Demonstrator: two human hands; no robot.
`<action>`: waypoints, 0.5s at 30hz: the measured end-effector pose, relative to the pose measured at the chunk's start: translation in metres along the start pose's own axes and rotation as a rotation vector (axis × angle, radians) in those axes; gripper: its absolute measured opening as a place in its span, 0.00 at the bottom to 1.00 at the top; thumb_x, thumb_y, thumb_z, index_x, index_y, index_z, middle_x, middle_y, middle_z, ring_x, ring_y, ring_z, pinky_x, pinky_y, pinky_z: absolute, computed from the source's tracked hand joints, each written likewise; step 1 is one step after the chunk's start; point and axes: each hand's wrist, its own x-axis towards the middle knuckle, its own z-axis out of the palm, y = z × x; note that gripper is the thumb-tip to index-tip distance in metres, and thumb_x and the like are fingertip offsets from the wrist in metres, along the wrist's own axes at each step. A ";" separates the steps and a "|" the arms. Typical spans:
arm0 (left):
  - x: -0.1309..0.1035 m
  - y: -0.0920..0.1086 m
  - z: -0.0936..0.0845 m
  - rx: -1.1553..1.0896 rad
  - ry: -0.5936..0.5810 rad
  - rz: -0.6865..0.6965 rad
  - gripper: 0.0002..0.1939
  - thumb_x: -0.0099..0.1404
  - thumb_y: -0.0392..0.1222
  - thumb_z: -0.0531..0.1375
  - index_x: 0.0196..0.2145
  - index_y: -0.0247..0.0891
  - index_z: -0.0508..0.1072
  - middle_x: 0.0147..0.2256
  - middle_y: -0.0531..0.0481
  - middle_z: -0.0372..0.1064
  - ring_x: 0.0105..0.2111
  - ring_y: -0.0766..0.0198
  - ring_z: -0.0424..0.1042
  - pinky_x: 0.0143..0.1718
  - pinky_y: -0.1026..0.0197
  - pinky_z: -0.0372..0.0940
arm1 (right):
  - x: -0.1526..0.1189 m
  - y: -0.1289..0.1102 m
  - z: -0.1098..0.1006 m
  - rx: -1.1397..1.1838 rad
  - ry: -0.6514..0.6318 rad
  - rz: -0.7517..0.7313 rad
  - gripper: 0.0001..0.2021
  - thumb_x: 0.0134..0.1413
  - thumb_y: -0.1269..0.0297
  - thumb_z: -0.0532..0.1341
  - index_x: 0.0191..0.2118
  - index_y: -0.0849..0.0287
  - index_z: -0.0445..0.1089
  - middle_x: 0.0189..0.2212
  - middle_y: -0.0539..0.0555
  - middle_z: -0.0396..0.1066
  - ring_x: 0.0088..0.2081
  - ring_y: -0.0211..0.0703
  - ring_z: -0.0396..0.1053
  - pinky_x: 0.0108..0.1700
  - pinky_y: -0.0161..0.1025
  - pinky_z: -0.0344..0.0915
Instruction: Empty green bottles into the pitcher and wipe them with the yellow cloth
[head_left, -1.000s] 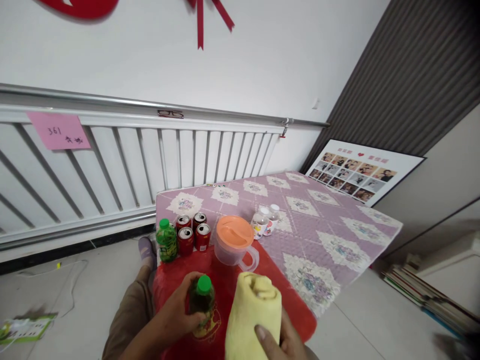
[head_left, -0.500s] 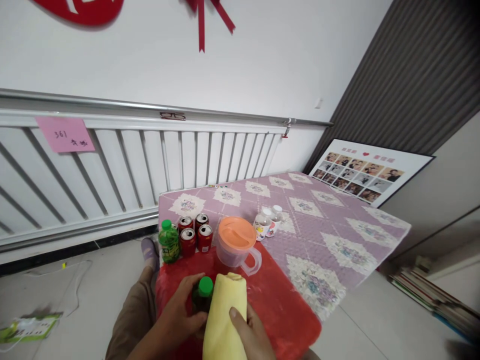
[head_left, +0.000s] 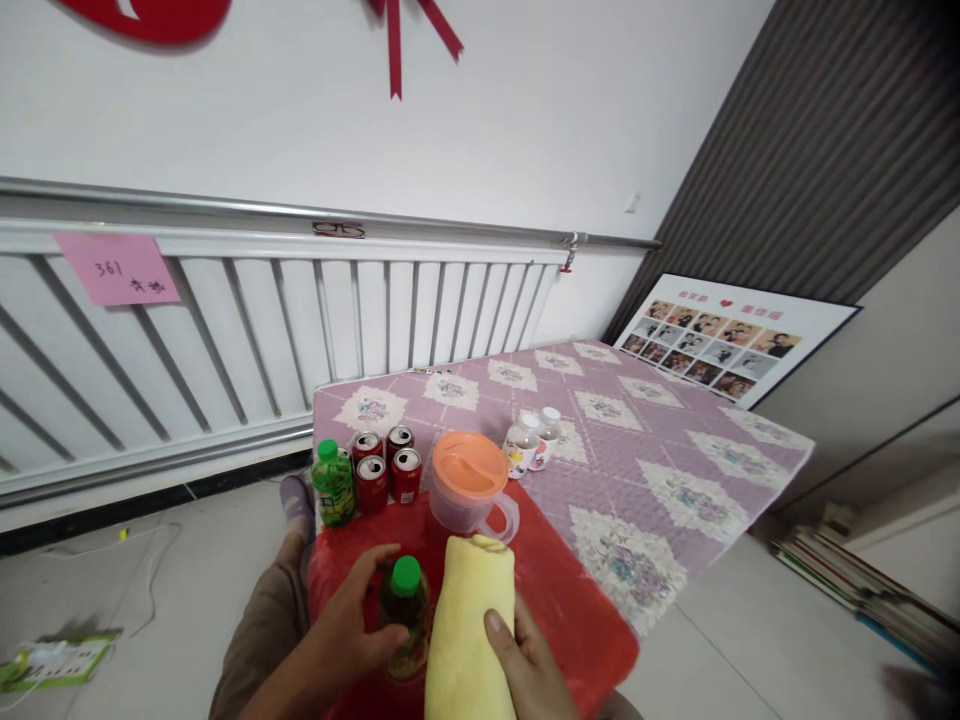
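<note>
Green plastic: the tea bottle point(head_left: 334, 490) stands upright, cap on, left of the lower centre of the frame, just beside four opened red cans point(head_left: 406, 478). Below them, our left hand point(head_left: 330, 630) curves around the dark bottle point(head_left: 405, 618), its thumb across the near side; we cannot tell whether it presses or only cups. That bottle is capped and upright over the red mat point(head_left: 570, 610), its long axis running up and down the frame. Beyond it the jug point(head_left: 465, 500) has its orange lid on, its handle towards lower right.

At the bottom centre is the yellow cloth point(head_left: 471, 640), just beside the dark bottle. Our right hand point(head_left: 536, 670) grips its right side, thumb across the front. Its long axis runs nearly up the frame, the top leaning slightly right, the coiled end towards the jug, the lower end cut off. The rolling looks done to us; the cloth is not laid down, and whatever else remains we cannot tell. Right of the jug, two clear bottles point(head_left: 546, 445) stand upright, white-capped.
</note>
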 end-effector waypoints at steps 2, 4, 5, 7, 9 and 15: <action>-0.002 -0.001 0.007 0.048 0.102 0.007 0.36 0.45 0.29 0.62 0.54 0.40 0.61 0.54 0.41 0.64 0.54 0.49 0.65 0.57 0.44 0.59 | -0.001 -0.003 0.009 0.050 -0.021 0.005 0.37 0.47 0.47 0.65 0.61 0.54 0.56 0.44 0.58 0.77 0.40 0.52 0.76 0.42 0.48 0.70; -0.004 -0.001 0.012 0.092 0.137 0.018 0.32 0.46 0.30 0.62 0.51 0.39 0.62 0.51 0.42 0.66 0.51 0.50 0.67 0.54 0.46 0.62 | 0.001 -0.002 0.017 0.068 -0.062 -0.005 0.36 0.48 0.48 0.64 0.61 0.54 0.55 0.44 0.59 0.76 0.38 0.51 0.76 0.43 0.49 0.70; -0.005 0.000 0.013 0.102 0.131 0.021 0.30 0.47 0.31 0.62 0.50 0.40 0.63 0.49 0.43 0.67 0.49 0.51 0.68 0.52 0.47 0.63 | 0.003 0.000 0.019 0.057 -0.086 -0.016 0.35 0.49 0.49 0.64 0.60 0.55 0.56 0.44 0.59 0.76 0.38 0.51 0.76 0.44 0.49 0.69; -0.005 0.001 0.012 0.100 0.113 0.024 0.27 0.49 0.32 0.61 0.48 0.40 0.64 0.47 0.44 0.68 0.45 0.53 0.70 0.49 0.50 0.66 | 0.008 0.006 0.019 -0.001 -0.117 -0.029 0.33 0.48 0.49 0.64 0.58 0.56 0.59 0.44 0.58 0.76 0.39 0.52 0.75 0.46 0.50 0.68; -0.004 0.002 0.008 0.084 0.089 0.020 0.27 0.49 0.31 0.61 0.48 0.41 0.64 0.47 0.45 0.68 0.46 0.53 0.70 0.50 0.50 0.65 | 0.012 0.013 0.014 -0.075 -0.116 -0.021 0.32 0.48 0.47 0.64 0.56 0.58 0.62 0.43 0.58 0.76 0.42 0.53 0.74 0.47 0.49 0.68; -0.001 0.002 -0.009 0.045 -0.084 -0.003 0.33 0.49 0.30 0.59 0.54 0.41 0.62 0.57 0.43 0.62 0.57 0.51 0.62 0.60 0.47 0.55 | 0.019 0.028 -0.011 -0.297 -0.071 -0.032 0.33 0.43 0.42 0.64 0.52 0.59 0.67 0.49 0.60 0.73 0.49 0.57 0.70 0.49 0.47 0.66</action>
